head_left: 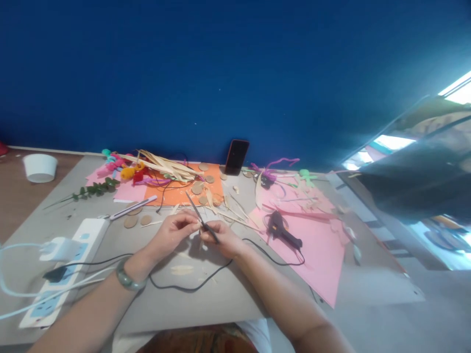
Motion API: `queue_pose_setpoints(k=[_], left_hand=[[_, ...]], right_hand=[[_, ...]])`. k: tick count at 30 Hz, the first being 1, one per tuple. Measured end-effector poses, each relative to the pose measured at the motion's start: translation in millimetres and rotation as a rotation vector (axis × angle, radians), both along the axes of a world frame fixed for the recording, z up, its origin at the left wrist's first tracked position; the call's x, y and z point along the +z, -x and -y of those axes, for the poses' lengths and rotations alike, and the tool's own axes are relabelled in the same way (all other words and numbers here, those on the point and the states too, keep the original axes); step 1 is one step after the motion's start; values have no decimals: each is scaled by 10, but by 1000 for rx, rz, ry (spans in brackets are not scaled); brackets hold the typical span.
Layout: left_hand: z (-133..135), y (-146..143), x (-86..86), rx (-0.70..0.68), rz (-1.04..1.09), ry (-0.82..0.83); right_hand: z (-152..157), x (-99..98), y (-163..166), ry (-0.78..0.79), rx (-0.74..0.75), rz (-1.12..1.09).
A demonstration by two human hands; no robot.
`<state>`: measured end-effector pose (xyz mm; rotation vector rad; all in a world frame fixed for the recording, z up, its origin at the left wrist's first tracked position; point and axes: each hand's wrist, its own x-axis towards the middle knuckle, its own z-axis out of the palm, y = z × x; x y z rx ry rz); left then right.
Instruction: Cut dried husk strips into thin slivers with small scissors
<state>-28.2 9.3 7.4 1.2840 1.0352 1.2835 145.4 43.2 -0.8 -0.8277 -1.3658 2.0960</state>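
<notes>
My right hand (222, 239) is closed round the handles of small dark scissors (200, 218), whose blades point up and left. My left hand (176, 230) pinches a thin pale strip just left of the blades; the strip is too small to name. Both hands meet over the grey table mat (228, 294). A pale leaf-shaped cutting (182, 269) lies just below my hands. A green bangle (128, 278) sits on my left wrist.
A black glue gun (281, 230) lies on pink paper (316, 255), its cord looping under my hands. A white power strip (66, 264) is at left. Orange paper (180, 189) holds straw strips and cardboard discs. A phone (236, 157) leans on the blue wall. A white bowl (40, 167) stands far left.
</notes>
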Motion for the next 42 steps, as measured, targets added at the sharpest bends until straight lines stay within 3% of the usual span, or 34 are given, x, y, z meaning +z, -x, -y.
queue_pose_setpoints(k=[14,25,34,42], left_hand=[[-32,28,-83,36,15,79],[-12,21,-70,76,31,102],[-21,73,-29,80,244,210],[-28,81,-21,121,244,255]], right_hand=[[25,-27,54,-180,-191,72],[19,-25,51,-258,-154,119],[-22,118,-34,-348,78,131],[-31,123,-52,-362,234,223]])
